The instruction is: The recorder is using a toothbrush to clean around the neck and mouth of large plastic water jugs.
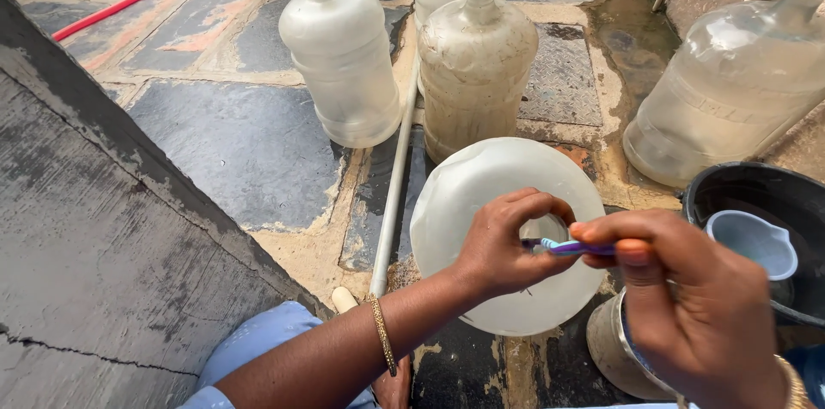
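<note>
Centrally, two hands work at the mouth of a large water jug (pixel 481 203) held between the knees.
Right hand (pixel 687 306) pinches a purple toothbrush (pixel 576 247), bristles toward the neck; left hand (pixel 507 241) clasps that neck, apparently to steady it. Beyond the jug stand three similar bottles (pixel 344 57); right of it, a black bucket (pixel 730 190) holding a pale mug (pixel 756 241).

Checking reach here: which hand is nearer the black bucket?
Right. The right hand, holding the toothbrush, is just beside the black bucket; the left hand grips the jug's neck, farther away.
</note>
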